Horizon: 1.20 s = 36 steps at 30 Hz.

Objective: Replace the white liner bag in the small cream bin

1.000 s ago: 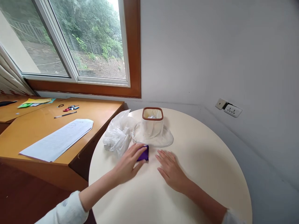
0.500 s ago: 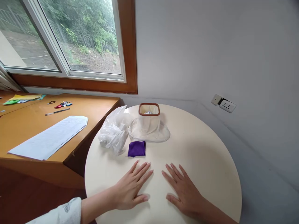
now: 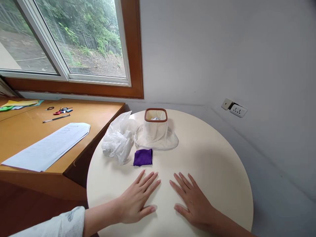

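Observation:
My left hand [image 3: 139, 198] lies flat on the round cream table [image 3: 212, 158], fingers spread, holding nothing. To its right, my right hand [image 3: 192, 201] rests palm down in the same way, also bare, with a gap between the two thumbs. Just beyond my left fingertips is a folded purple cloth [image 3: 143, 157], not touched by either hand. Behind the cloth stands a small bin [image 3: 156, 130] with a brown rim, wrapped in a translucent bag; something pale shows inside it. A crumpled white plastic bag [image 3: 118, 141] sits left of the bin.
A wooden desk [image 3: 103, 115] adjoins on the left, bearing paper sheets [image 3: 53, 144], a pen [image 3: 56, 118], keys [image 3: 65, 110] and coloured papers [image 3: 21, 103]. The wall behind has a socket [image 3: 238, 110]; a window [image 3: 86, 42] is at the upper left.
The view has shifted slightly, so everything sits a little further left. Both hands stay flat in place, and no object on the table has moved.

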Motion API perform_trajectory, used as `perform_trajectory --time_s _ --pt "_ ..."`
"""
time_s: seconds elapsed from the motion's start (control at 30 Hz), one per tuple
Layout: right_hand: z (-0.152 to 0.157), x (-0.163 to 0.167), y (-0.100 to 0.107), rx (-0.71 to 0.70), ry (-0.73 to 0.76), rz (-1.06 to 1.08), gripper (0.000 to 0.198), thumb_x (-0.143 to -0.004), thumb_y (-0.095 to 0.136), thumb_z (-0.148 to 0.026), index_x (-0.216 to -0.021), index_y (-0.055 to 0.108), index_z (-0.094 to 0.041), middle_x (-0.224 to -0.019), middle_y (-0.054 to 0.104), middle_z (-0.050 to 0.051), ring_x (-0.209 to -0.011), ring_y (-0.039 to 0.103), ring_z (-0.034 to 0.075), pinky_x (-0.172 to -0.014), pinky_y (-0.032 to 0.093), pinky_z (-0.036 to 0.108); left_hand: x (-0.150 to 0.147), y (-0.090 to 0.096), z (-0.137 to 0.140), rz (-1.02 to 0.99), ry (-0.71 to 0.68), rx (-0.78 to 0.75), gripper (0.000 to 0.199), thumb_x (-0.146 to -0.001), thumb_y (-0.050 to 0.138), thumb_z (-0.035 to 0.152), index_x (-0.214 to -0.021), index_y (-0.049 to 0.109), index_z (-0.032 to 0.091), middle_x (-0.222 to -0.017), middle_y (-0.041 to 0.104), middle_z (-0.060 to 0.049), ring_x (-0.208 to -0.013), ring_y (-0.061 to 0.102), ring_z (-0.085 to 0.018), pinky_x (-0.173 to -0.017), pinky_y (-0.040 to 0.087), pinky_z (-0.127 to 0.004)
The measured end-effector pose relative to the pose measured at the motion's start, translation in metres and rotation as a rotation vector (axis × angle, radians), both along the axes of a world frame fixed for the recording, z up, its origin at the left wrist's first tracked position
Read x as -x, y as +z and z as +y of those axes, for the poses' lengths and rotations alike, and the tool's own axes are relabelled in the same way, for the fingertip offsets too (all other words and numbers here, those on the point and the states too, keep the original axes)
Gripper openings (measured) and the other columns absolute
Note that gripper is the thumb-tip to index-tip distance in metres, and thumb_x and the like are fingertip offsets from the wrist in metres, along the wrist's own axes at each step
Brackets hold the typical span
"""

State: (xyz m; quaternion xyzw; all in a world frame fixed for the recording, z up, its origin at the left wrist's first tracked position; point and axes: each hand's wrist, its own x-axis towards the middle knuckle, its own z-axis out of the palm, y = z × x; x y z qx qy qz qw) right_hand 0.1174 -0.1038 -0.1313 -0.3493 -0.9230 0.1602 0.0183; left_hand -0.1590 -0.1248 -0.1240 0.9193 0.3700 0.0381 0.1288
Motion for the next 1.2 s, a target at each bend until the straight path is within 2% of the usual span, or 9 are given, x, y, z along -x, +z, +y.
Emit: perform_trajectory --time_s 0.27,0.53,0.8,1.2 --pt "0.0005 -0.0003 0.0 0.015 0.006 0.002 0.061 -0.09 0.03 -0.05 -0.142 0.007 -0.03 -0.15 0.008 0.004 -0.136 0.009 0.029 -0.107 0.008 0.057 0.0012 -0.0011 0.0016 -0.02 -0.007 -0.002 0.071 -0.088 0.035 0.049 -0.143 -0.001 0.022 -0.149 0.014 -0.01 -0.136 0.012 -0.03 -0.108 0.007 -0.054" --pt "0.0028 -0.0008 -0.004 0.019 0.036 -0.003 0.061 -0.09 0.029 -0.049 -0.143 0.005 -0.029 -0.149 0.006 0.006 -0.137 0.007 0.03 -0.107 0.005 0.058 -0.0011 0.0005 0.0006 0.027 0.004 0.027 0.07 -0.089 0.032 0.05 -0.143 -0.003 0.022 -0.15 0.01 -0.011 -0.137 0.008 -0.03 -0.108 0.004 -0.055" --pt "-0.0002 0.0003 0.003 -0.003 0.007 0.014 0.059 -0.091 0.03 -0.047 -0.143 0.009 -0.028 -0.149 0.009 0.005 -0.136 0.01 0.028 -0.108 0.008 0.056 -0.0002 0.0035 0.0032 0.008 -0.006 0.045 0.07 -0.089 0.034 0.048 -0.143 -0.003 0.023 -0.149 0.011 -0.011 -0.136 0.009 -0.031 -0.107 0.008 -0.057" --pt "0.0009 0.0008 0.0012 -0.036 0.035 0.003 0.059 -0.091 0.03 -0.044 -0.143 0.005 -0.027 -0.149 0.008 0.006 -0.136 0.01 0.03 -0.107 0.011 0.057 0.0012 0.0014 0.001 -0.057 0.019 0.046 0.065 -0.089 0.037 0.043 -0.143 0.006 0.024 -0.148 0.015 -0.011 -0.136 0.013 -0.032 -0.107 0.012 -0.06"
